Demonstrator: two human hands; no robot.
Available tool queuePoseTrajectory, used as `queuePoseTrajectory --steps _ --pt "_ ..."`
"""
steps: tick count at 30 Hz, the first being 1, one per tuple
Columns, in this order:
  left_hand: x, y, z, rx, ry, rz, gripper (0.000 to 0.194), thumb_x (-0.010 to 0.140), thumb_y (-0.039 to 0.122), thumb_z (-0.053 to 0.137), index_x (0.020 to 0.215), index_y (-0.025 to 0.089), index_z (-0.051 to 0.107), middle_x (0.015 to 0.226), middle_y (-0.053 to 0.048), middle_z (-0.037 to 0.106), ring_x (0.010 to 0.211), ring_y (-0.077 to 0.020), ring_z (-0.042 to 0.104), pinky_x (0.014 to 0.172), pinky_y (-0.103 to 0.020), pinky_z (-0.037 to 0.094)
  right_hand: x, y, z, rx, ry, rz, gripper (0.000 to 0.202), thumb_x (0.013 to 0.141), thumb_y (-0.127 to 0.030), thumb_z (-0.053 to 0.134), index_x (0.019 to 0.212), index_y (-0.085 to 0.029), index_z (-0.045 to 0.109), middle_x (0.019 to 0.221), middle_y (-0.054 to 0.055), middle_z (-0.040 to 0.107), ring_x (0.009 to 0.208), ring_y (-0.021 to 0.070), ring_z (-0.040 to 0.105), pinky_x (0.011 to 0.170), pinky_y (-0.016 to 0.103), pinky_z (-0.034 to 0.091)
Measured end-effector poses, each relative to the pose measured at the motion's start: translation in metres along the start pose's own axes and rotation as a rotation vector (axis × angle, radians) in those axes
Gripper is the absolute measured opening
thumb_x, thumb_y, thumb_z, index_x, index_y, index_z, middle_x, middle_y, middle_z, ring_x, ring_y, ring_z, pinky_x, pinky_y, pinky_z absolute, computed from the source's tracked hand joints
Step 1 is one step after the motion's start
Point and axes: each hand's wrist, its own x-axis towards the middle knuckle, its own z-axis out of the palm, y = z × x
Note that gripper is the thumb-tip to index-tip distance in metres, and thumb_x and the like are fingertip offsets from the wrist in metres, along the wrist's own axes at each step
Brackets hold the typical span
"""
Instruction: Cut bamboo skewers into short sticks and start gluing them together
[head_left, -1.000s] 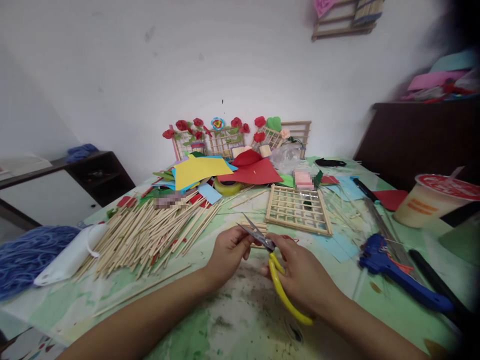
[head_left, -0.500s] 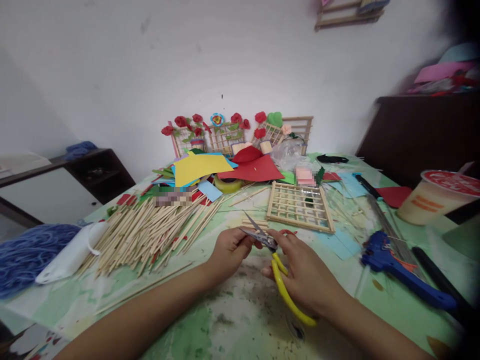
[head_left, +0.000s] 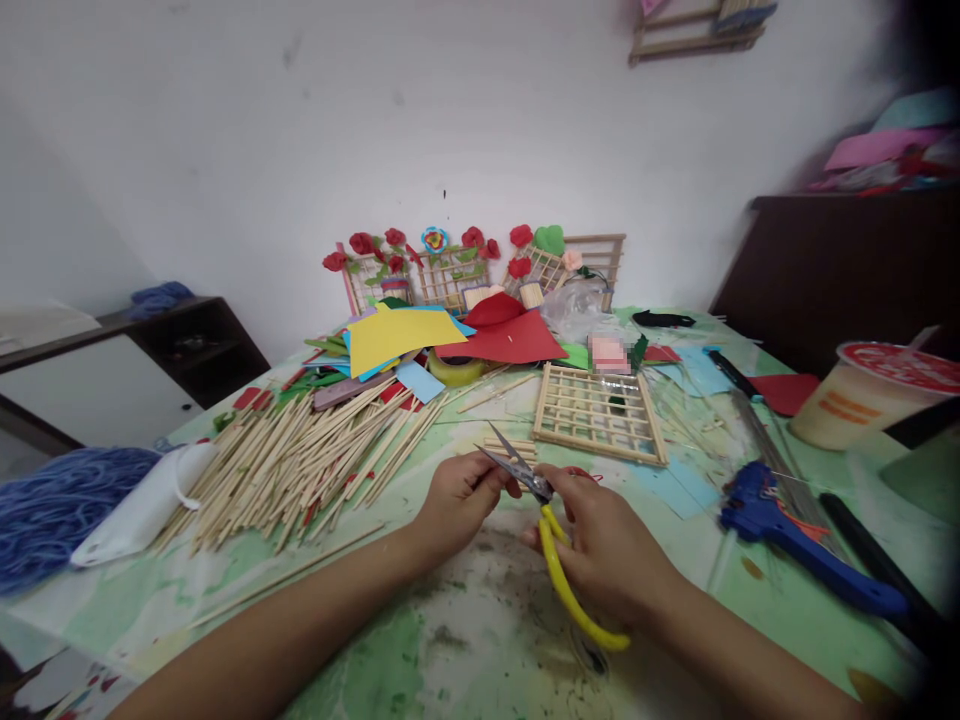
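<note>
My right hand [head_left: 600, 535] is wrapped round yellow-handled scissors [head_left: 561, 575], whose blades are slightly apart and point up and left. A bit of something red shows by its fingers. At the blades, my left hand [head_left: 465, 500] has its fingers pinched together; what they hold is too small to make out. Short sticks [head_left: 514, 448] lie just beyond both hands. Behind them on the table is a wooden stick lattice [head_left: 600, 412]. To the left spreads a large pile of thin sticks [head_left: 277, 460].
A blue glue gun [head_left: 814, 555] and a sealed cup [head_left: 855, 400] stand at the right. Coloured sheets [head_left: 405, 335] and flower-decorated lattices [head_left: 454, 280] are at the back. Blue yarn [head_left: 67, 500] and a white holder [head_left: 146, 505] lie at the left.
The scissors and both hands have shifted very slightly, the blade tips a little to the left. The rest of the table looks the same.
</note>
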Motion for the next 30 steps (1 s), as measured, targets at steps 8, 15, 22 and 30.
queuePoseTrajectory --steps 8,15,22,30 --pt "0.001 0.004 0.001 0.052 0.040 -0.034 0.038 0.087 0.040 0.046 0.063 0.013 0.060 0.057 -0.001 0.053 0.051 -0.0084 0.042 0.048 -0.019 0.031 0.001 0.005 0.000 -0.026 0.052 0.030 0.062 0.077 -0.040 0.056 0.133 -0.018 0.043 0.108 0.012 0.060 0.092 0.0246 0.055 0.077 0.034 0.041" --pt "0.005 -0.006 0.005 -0.235 -0.055 -0.109 0.041 0.083 0.051 0.048 0.067 0.013 0.053 0.049 0.004 0.040 0.046 -0.0066 0.031 0.044 -0.019 0.023 0.001 0.007 0.001 0.028 0.036 0.067 0.068 0.076 -0.044 0.059 0.136 -0.019 0.040 0.115 0.013 0.057 0.105 0.0274 0.051 0.088 0.040 0.040" --pt "0.007 -0.010 0.002 -0.359 -0.172 -0.175 0.045 0.078 0.057 0.051 0.069 0.013 0.053 0.047 0.004 0.039 0.043 -0.0056 0.027 0.041 -0.019 0.018 0.000 0.009 0.000 0.058 0.022 0.032 0.070 0.074 -0.041 0.060 0.137 -0.018 0.039 0.119 0.014 0.055 0.111 0.0273 0.048 0.092 0.041 0.038" --pt "0.008 -0.006 0.004 -0.214 -0.186 -0.068 0.048 0.082 0.056 0.045 0.058 0.015 0.047 0.046 0.004 0.036 0.043 -0.0059 0.026 0.041 -0.020 0.018 -0.003 0.011 0.004 0.066 0.038 0.037 0.067 0.075 -0.038 0.059 0.137 -0.019 0.039 0.122 0.013 0.054 0.112 0.0267 0.049 0.093 0.041 0.038"
